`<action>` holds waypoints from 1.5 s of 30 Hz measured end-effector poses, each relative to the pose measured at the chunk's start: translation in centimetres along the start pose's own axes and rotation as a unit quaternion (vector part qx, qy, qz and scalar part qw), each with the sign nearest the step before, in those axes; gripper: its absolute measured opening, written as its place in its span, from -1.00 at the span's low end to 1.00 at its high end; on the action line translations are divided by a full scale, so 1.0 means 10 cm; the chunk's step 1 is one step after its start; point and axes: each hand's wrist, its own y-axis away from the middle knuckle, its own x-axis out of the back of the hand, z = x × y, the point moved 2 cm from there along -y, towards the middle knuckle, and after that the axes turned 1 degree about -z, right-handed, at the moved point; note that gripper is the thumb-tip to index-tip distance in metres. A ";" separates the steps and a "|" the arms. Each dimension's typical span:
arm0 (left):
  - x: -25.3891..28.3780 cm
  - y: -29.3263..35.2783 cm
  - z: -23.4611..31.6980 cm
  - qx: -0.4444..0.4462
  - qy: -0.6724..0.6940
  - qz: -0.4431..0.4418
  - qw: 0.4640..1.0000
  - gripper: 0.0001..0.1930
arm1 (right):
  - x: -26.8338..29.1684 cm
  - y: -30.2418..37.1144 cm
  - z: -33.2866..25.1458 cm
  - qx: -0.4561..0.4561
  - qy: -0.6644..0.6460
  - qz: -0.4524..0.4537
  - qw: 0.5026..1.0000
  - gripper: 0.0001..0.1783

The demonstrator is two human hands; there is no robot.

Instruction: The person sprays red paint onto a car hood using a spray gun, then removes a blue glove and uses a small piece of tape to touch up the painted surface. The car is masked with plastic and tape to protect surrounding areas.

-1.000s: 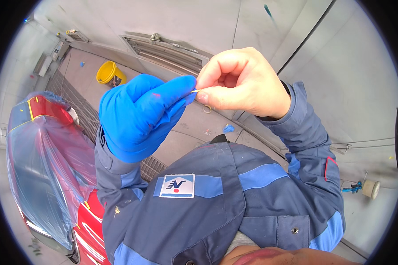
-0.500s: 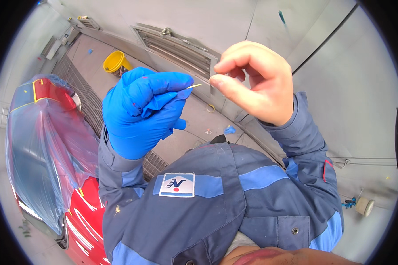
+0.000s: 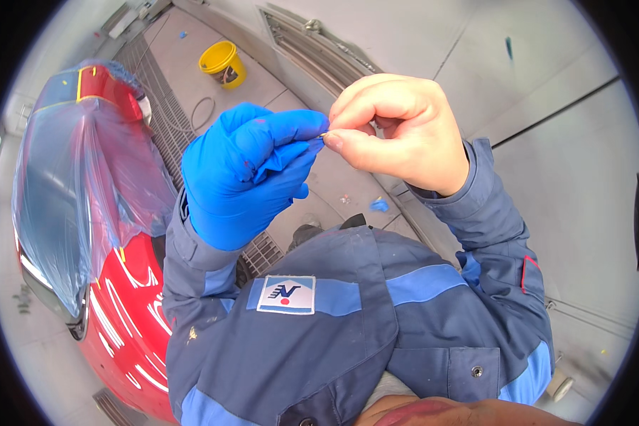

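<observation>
My left hand [image 3: 243,181], in a blue disposable glove, is closed in a pinch on a thin yellow sliver [image 3: 324,135]. Its exact kind is too small to make out. Loose blue glove-like material [image 3: 280,157] bunches under the left fingers. My bare right hand [image 3: 408,135] meets the left fingertips, thumb and forefinger pinched together at the sliver's free end. Most of the sliver is hidden between the two sets of fingertips. Both hands are raised in front of my chest.
On the left stands a red car [image 3: 124,334], partly draped in clear plastic sheeting [image 3: 57,192] with yellow tape. A yellow bucket [image 3: 220,60] sits on the floor beyond my hands, near a floor grating [image 3: 160,106]. Blue scrap [image 3: 379,205] lies by the wall.
My right hand has moved left and its fingertips now meet the left hand's at the sliver, which shows less. The view has shifted, so the bucket and car appear farther right.
</observation>
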 end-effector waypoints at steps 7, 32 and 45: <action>0.29 0.20 -0.28 0.051 0.027 0.039 0.998 -0.72 | -0.32 -0.33 0.20 0.070 0.027 -0.031 0.997 -0.93; 1.69 0.72 -2.03 0.358 0.407 0.208 0.815 -0.73 | -2.17 -2.11 1.35 0.055 -0.183 -0.041 0.981 -0.87; 2.22 0.33 -2.91 0.241 0.048 0.213 0.946 -0.72 | -2.22 -3.30 2.05 0.233 0.202 -0.265 0.914 -0.87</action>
